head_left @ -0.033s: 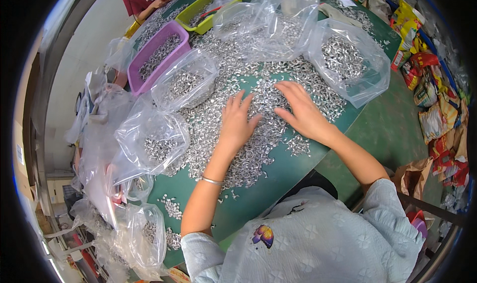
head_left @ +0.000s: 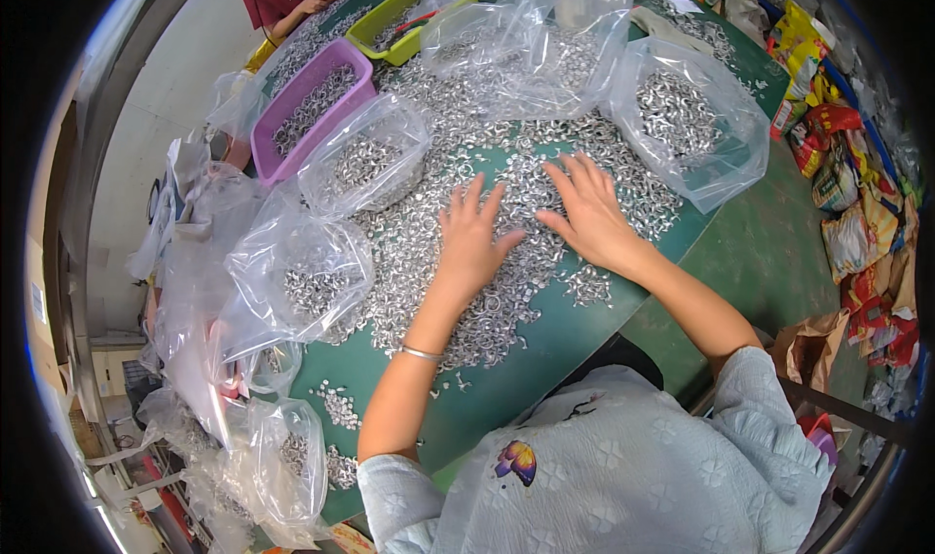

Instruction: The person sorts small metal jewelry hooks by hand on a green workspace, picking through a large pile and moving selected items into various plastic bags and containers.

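Note:
A broad, loose spread of small, shiny, curved metal pieces covers the middle of the green table. My left hand rests palm down over the pieces, fingers spread and thumb pointing right. To its right, my right hand lies palm down on the same spread with its fingers apart. Neither hand grips anything that I can see; what lies beneath the palms is hidden. A narrow gap with metal pieces showing separates the two hands.
Clear plastic bags of metal pieces stand left, upper left and right. Behind are a purple basket and a yellow-green basket. Across the table, another person's hand works. Colourful packages line the right.
My left hand has shifted slightly right, its fingers spreading wider. The fingers of my right hand have fanned out and point more away from me.

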`<control>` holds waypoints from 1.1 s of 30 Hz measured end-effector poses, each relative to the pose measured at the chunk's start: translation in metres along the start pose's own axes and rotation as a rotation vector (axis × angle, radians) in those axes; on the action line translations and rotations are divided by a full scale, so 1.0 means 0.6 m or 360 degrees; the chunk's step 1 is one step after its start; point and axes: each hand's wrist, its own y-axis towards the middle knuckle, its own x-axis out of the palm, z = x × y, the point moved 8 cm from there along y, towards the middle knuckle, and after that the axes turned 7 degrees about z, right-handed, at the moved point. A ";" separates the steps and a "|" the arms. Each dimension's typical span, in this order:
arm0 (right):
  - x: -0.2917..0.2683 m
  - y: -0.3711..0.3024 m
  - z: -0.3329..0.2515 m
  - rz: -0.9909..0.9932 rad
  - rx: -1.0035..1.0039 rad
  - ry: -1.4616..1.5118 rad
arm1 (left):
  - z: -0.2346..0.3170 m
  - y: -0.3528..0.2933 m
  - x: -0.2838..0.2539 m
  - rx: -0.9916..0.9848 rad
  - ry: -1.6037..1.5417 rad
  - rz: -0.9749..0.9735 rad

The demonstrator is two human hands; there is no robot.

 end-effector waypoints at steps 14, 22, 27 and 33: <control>0.125 -0.001 -0.081 -0.0052 -0.0095 0.0240 | -0.030 -0.069 -0.044 -0.0100 -0.0291 0.0006; 0.119 -0.035 -0.163 -0.0315 -0.0528 0.0359 | -0.048 0.007 -0.071 -0.0016 -0.0460 0.0209; 0.107 -0.066 -0.179 -0.0438 -0.0862 0.0496 | -0.022 0.043 0.009 0.0423 -0.0222 -0.0223; 0.022 0.033 -0.021 -0.0059 -0.0117 0.0513 | -0.020 -0.018 -0.025 0.0333 -0.0297 -0.0241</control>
